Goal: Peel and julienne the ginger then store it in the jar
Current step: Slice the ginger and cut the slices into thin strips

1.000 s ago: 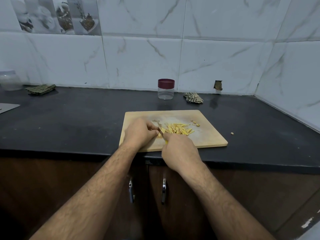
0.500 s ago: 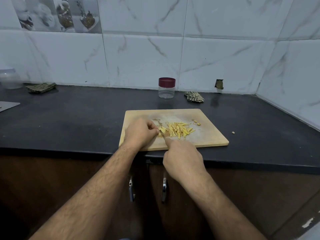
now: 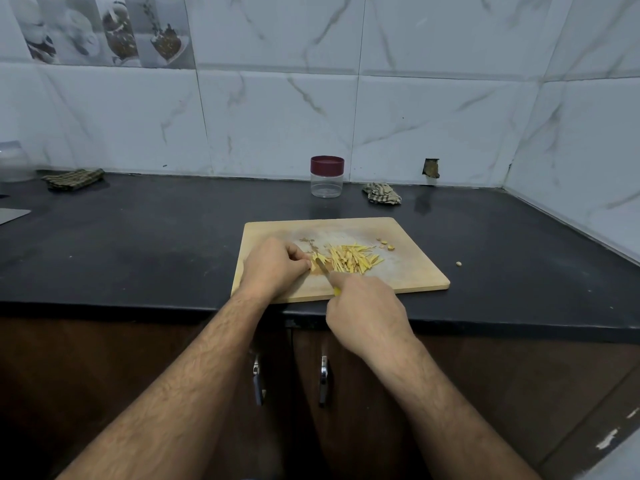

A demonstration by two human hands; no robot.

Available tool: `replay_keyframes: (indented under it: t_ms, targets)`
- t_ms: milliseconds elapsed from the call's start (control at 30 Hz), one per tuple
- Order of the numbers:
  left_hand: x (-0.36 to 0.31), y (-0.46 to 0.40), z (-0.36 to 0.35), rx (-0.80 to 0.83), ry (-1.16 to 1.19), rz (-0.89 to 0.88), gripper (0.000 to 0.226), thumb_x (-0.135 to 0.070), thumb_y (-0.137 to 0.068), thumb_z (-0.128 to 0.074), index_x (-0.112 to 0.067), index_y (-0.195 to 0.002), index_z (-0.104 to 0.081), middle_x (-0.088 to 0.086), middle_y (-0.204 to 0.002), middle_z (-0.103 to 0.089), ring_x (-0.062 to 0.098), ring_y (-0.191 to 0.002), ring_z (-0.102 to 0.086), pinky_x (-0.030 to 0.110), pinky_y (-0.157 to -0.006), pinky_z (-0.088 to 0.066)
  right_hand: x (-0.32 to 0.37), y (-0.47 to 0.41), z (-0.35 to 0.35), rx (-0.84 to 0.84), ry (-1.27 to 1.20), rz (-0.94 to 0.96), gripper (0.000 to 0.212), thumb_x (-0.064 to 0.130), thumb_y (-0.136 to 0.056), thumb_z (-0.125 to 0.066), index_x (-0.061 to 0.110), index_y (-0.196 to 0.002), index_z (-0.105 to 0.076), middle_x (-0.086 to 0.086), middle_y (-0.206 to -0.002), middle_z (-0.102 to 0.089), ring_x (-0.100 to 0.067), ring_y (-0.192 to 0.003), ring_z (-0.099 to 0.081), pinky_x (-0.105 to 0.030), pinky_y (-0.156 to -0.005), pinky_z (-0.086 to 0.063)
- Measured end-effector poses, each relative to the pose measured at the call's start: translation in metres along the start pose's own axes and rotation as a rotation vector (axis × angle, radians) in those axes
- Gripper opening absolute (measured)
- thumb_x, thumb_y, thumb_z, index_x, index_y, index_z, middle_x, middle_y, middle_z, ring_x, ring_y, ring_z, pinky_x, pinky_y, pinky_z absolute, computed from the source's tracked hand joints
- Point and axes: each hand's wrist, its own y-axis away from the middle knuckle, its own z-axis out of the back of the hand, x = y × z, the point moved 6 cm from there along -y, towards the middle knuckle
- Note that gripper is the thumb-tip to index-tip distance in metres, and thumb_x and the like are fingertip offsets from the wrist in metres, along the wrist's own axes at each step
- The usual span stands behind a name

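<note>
Left hand (image 3: pixel 273 266) curled, pinning ginger piece (image 3: pixel 313 264) at its 3 o'clock; right hand (image 3: pixel 367 311) gripping knife (image 3: pixel 323 266), blade pointing 11 o'clock at piece. Cut strips (image 3: pixel 351 259) at 1 o'clock of blade.

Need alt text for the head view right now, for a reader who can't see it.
Right hand slices with a knife beside the left hand, which pins ginger on a wooden board; a pile of strips lies to the right. A lidded jar stands behind on the black counter.
</note>
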Motion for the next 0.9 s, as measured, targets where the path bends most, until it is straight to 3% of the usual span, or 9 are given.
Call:
replay_keyframes:
  t_ms: [67,200,367,533,700,900]
  targets:
    - [0.000,0.000,0.000,-0.008,0.003,0.002,0.025,-0.028,-0.084,-0.074,-0.032,-0.060,-0.066,-0.021,-0.080,-0.068,0.007,-0.089,-0.064,0.038,-0.088,-0.052,0.002,-0.002,0.000,-0.016,-0.005,0.006,0.049,0.014,-0.094,-0.045,0.029,-0.140,-0.050,-0.002,-0.117,-0.063,-0.023,-0.104,-0.057,-0.034,-0.079,-0.052]
    - [0.000,0.001,0.001,-0.016,-0.006,0.002,0.021,-0.028,-0.084,-0.073,-0.032,-0.063,-0.068,-0.022,-0.075,-0.067,0.008,-0.088,-0.064,0.038,-0.086,-0.052,0.005,-0.009,-0.003,-0.008,-0.015,0.017,0.049,0.011,-0.090,-0.045,0.031,-0.134,-0.053,0.000,-0.102,-0.061,-0.022,-0.091,-0.052,-0.030,-0.070,-0.043]
    - [-0.002,0.003,0.001,-0.025,-0.029,-0.006,0.024,-0.027,-0.084,-0.072,-0.033,-0.061,-0.066,-0.019,-0.075,-0.067,0.010,-0.087,-0.064,0.037,-0.083,-0.053,0.008,-0.010,-0.008,-0.005,0.014,0.020,0.049,0.011,-0.092,-0.046,0.029,-0.136,-0.051,-0.003,-0.110,-0.062,-0.023,-0.091,-0.050,-0.030,-0.071,-0.041]
    - [-0.001,0.002,0.001,-0.024,-0.016,0.011,0.028,-0.027,-0.083,-0.072,-0.034,-0.058,-0.063,-0.022,-0.073,-0.066,0.009,-0.087,-0.064,0.038,-0.084,-0.052,0.012,-0.011,-0.006,0.017,0.026,0.017,0.051,0.010,-0.093,-0.045,0.028,-0.140,-0.050,-0.004,-0.125,-0.061,-0.026,-0.114,-0.055,-0.034,-0.084,-0.046]
    - [-0.001,0.003,0.001,-0.033,-0.016,0.020,0.026,-0.030,-0.083,-0.073,-0.032,-0.059,-0.063,-0.019,-0.074,-0.066,0.011,-0.085,-0.063,0.041,-0.086,-0.052,0.001,0.004,-0.007,0.013,0.049,0.053,0.045,0.010,-0.092,-0.044,0.029,-0.133,-0.052,0.002,-0.095,-0.053,-0.021,-0.089,-0.051,-0.031,-0.069,-0.045]
    - [-0.002,0.006,0.001,-0.045,-0.027,0.016,0.027,-0.031,-0.086,-0.072,-0.034,-0.061,-0.062,-0.018,-0.075,-0.065,0.014,-0.088,-0.063,0.044,-0.090,-0.050,-0.007,0.012,-0.003,0.000,-0.004,0.027,0.051,0.015,-0.094,-0.043,0.033,-0.141,-0.048,0.001,-0.100,-0.056,-0.022,-0.097,-0.056,-0.031,-0.070,-0.048]
